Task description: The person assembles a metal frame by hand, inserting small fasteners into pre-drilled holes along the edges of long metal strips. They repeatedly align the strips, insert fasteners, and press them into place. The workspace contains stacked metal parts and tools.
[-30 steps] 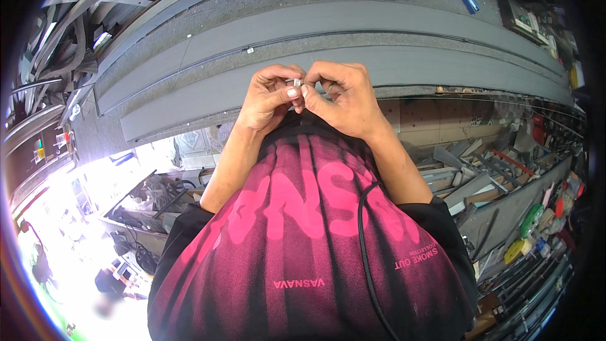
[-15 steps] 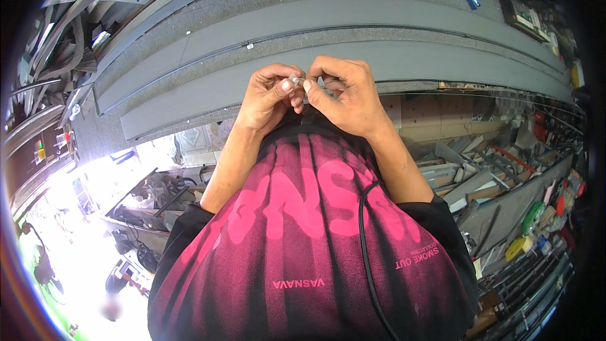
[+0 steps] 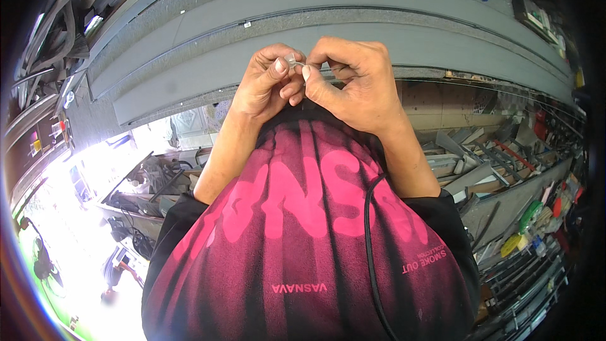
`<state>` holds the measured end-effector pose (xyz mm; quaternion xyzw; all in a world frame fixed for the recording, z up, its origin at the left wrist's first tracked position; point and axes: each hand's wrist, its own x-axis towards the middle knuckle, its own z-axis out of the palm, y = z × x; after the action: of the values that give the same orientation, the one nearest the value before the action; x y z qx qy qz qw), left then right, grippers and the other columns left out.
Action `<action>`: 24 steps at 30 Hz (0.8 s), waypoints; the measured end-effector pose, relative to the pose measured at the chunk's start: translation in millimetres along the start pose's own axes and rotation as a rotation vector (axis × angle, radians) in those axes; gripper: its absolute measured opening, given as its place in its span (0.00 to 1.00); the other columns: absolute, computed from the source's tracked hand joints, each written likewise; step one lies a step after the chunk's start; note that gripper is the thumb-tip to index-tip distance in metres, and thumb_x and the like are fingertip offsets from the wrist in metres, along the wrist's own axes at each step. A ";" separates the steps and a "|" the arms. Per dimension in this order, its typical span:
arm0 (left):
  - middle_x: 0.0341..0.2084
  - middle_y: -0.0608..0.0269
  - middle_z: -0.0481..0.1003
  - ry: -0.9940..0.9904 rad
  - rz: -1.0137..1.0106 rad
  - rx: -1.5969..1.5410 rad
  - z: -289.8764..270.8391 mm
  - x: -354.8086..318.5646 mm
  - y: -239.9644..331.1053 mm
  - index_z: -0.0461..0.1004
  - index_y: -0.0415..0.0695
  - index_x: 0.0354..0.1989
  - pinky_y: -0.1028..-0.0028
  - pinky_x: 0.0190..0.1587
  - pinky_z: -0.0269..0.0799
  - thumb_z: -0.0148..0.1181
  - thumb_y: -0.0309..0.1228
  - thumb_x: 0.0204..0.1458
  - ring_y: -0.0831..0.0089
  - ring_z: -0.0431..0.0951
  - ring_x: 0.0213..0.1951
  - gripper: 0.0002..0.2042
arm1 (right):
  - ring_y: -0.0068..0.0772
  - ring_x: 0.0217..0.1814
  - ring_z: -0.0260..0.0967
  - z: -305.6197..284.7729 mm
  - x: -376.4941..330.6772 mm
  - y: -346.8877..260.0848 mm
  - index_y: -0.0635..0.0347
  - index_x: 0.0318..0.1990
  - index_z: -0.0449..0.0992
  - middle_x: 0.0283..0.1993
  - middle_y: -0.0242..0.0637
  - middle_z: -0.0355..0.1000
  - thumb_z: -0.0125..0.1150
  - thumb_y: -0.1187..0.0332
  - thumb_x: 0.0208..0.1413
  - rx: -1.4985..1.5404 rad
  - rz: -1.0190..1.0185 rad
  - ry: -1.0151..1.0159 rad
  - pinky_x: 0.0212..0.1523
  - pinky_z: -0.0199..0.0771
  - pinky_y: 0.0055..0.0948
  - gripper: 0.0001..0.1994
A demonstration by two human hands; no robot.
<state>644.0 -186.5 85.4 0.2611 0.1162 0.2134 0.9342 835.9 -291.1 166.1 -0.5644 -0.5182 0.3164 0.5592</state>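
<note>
Just beyond the pinching fingertips runs a long grey panel (image 3: 353, 6) of stepped, ridged strips, with a few small pale specks on its upper strips, up and to the left of the grip. Down and to the right of the grip, metal shelves (image 3: 505, 196) carry grey angle pieces and offcuts, with green and yellow items further out. Down and to the left, a cluttered workbench (image 3: 145, 189) holds dark tools and cables.

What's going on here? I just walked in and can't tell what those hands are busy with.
A person in a red-printed black shirt has both hands raised close together in front of long grey panels. The left hand and right hand pinch a small clear piece between their fingers. What the piece is cannot be told. Cluttered shelves lie to the right.
</note>
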 end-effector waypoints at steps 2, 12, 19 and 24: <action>0.43 0.57 0.85 -0.008 0.003 -0.008 -0.2 0.2 -1.4 0.85 0.41 0.53 0.71 0.29 0.79 0.72 0.39 0.69 0.79 0.74 0.25 0.15 | 0.16 0.21 0.46 -0.3 -0.2 1.4 0.60 0.32 0.78 0.20 0.25 0.60 0.74 0.75 0.57 -0.003 -0.001 0.000 0.23 0.44 0.30 0.07; 0.43 0.57 0.85 0.002 -0.022 -0.030 -3.9 3.5 -5.9 0.84 0.40 0.54 0.73 0.26 0.78 0.72 0.38 0.69 0.81 0.73 0.24 0.15 | 0.16 0.20 0.47 -4.6 2.0 7.5 0.59 0.32 0.79 0.20 0.25 0.61 0.74 0.75 0.54 -0.020 -0.025 -0.015 0.23 0.44 0.30 0.07; 0.45 0.56 0.85 -0.006 -0.027 -0.030 -5.3 8.1 -7.8 0.84 0.40 0.54 0.74 0.25 0.76 0.72 0.37 0.70 0.82 0.71 0.23 0.14 | 0.16 0.20 0.47 -8.4 3.3 10.0 0.59 0.32 0.78 0.20 0.24 0.61 0.74 0.75 0.54 -0.024 -0.028 -0.026 0.23 0.44 0.29 0.07; 0.44 0.55 0.85 0.005 -0.043 -0.039 -3.5 9.2 -5.6 0.84 0.41 0.55 0.75 0.24 0.75 0.71 0.35 0.70 0.83 0.70 0.23 0.13 | 0.16 0.20 0.47 -10.5 4.1 12.4 0.58 0.31 0.78 0.20 0.24 0.61 0.74 0.75 0.54 -0.023 -0.022 -0.036 0.23 0.44 0.29 0.07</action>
<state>652.9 -185.0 78.5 0.2397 0.1200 0.1964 0.9432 849.7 -288.5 156.9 -0.5593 -0.5380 0.3144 0.5466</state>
